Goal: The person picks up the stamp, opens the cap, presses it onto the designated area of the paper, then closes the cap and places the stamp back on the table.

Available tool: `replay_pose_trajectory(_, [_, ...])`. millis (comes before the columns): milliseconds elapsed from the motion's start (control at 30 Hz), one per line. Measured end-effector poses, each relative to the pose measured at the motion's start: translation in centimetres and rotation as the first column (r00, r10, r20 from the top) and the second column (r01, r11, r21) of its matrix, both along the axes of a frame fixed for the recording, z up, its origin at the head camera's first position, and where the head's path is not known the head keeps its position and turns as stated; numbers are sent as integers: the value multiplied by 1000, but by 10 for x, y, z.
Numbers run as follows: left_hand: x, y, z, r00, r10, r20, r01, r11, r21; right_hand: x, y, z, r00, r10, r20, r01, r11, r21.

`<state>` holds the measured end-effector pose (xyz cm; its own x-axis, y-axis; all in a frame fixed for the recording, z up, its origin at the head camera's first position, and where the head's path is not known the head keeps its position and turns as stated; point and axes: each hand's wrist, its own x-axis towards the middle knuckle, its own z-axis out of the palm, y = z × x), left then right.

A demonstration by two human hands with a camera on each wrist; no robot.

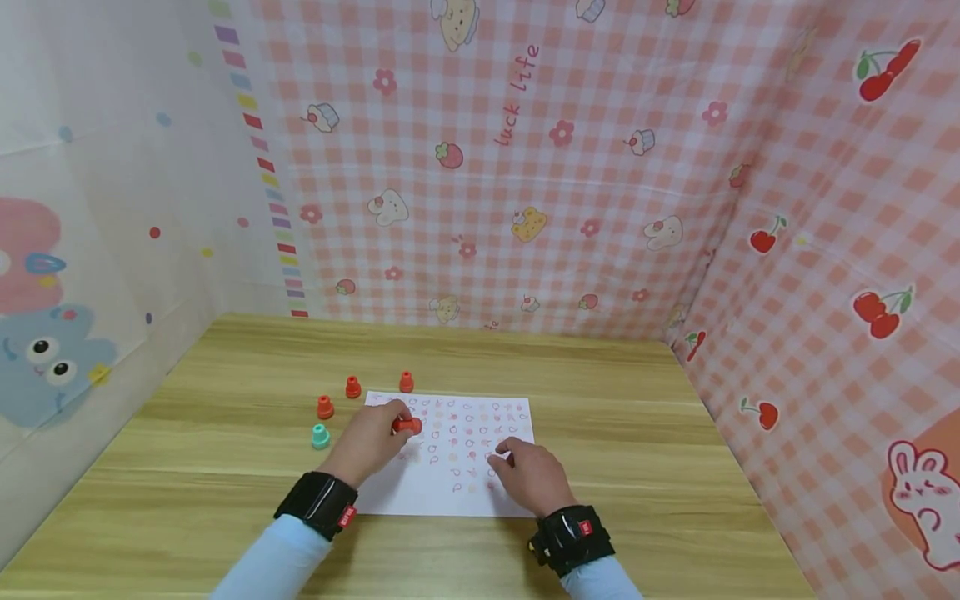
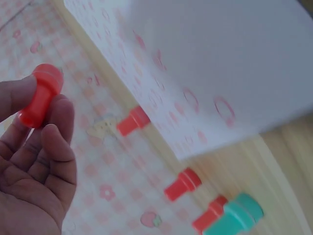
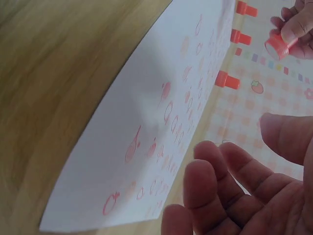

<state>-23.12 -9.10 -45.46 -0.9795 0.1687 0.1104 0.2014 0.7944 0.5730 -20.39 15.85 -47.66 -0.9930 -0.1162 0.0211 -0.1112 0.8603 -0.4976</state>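
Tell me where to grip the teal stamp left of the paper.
Pinch the teal stamp by its narrower upper stem, coming from above. It stands upright on its wider base, apart from the orange stamp behind it, so fingers probably fit around it.

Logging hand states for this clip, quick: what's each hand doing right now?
Left hand: pinches a red stamp above the paper.
Right hand: open, fingers relaxed, fingertips on the paper, holding nothing.

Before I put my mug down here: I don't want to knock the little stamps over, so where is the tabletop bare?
The wooden table is bare right of the paper sheet, toward the cherry wall, and along the back wall. It is crowded left of the sheet: three red stamps and a teal stamp. The left hand and right hand cover the sheet.
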Motion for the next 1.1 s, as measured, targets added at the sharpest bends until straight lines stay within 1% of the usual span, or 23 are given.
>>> replay_pose_trajectory(100, [1, 9, -3, 1000, -23, -20, 24, 999, 38, 0, -1, -1, 1000, -8, 22, 9, 998, -55])
replay_pose_trajectory(200, [3, 17, -5, 996, -61, -67, 65, 996, 61, -1, -2, -1, 1000, -10, 25, 13, 994, -107])
replay_pose_trajectory(300, [5, 25, -6, 992, -89, -93, 97, 992, 84, -1, -3, 0, 999, -14, 29, 18, 987, -158])
replay_pose_trajectory(367, [7, 30, -7, 990, -106, -98, 116, 989, 98, -1, -3, 1, 999, -15, 45, 23, 979, -202])
replay_pose_trajectory(467, [9, 37, -8, 983, -138, -119, 151, 983, 104, -1, -4, 2, 995, -14, 95, 41, 957, -287])
replay_pose_trajectory(533, [10, 41, -9, 975, -167, -150, 183, 978, 103, 0, -5, 2, 989, -10, 147, 63, 931, -359])
replay_pose_trajectory(567, [11, 43, -10, 969, -180, -167, 198, 975, 102, 0, -5, 3, 984, -5, 175, 75, 914, -399])
replay_pose_trajectory(633, [13, 47, -11, 959, -204, -195, 228, 968, 107, 0, -6, 2, 974, 9, 228, 106, 867, -487])
replay_pose_trajectory(700, [15, 50, -13, 950, -227, -216, 256, 960, 114, 0, -7, 1, 963, 33, 266, 130, 810, -571])
replay_pose_trajectory(767, [16, 53, -14, 945, -244, -218, 273, 955, 118, -1, -8, 1, 955, 59, 291, 146, 761, -632])
replay_pose_trajectory(833, [17, 55, -16, 939, -262, -224, 293, 949, 116, -1, -9, 1, 952, 85, 295, 143, 726, -673])
replay_pose_trajectory(867, [17, 56, -18, 936, -270, -227, 300, 947, 113, -1, -10, 2, 950, 98, 295, 140, 712, -688])
replay_pose_trajectory(933, [17, 58, -20, 932, -283, -227, 313, 943, 109, -1, -11, 2, 949, 116, 295, 134, 697, -704])
replay_pose_trajectory(1033, [18, 60, -22, 923, -300, -242, 331, 938, 101, -1, -14, 3, 948, 131, 291, 129, 678, -724])
replay_pose_trajectory(1100, [18, 61, -23, 919, -306, -249, 338, 936, 98, -1, -15, 3, 947, 133, 293, 131, 672, -729])
